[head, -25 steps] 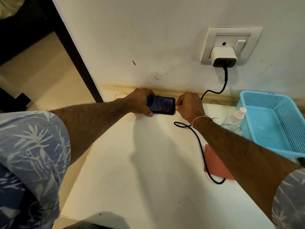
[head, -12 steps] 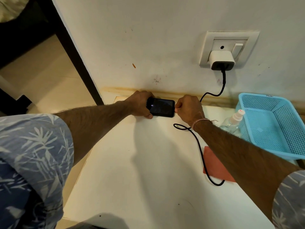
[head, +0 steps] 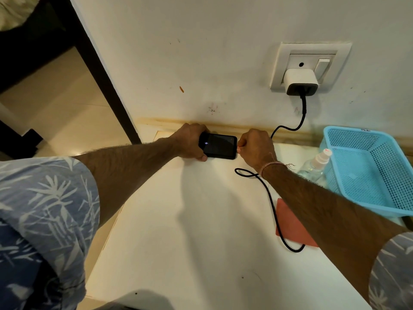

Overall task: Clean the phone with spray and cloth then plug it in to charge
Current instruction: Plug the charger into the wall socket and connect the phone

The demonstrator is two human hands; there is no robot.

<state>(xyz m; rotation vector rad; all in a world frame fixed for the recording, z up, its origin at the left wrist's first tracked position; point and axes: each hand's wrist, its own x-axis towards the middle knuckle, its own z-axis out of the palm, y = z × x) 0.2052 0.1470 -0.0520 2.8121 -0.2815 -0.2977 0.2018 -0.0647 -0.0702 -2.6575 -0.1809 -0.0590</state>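
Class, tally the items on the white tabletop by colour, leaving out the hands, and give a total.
Black: 2, phone and cable
Blue: 1, basket
Red: 1, cloth
Clear: 1, spray bottle
Total: 5

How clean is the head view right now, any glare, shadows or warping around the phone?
Head view: sharp, well lit; soft arm shadows on the table; phone screen dark, no glare; wide-angle tilts the wall socket; right hand hides the cable end.
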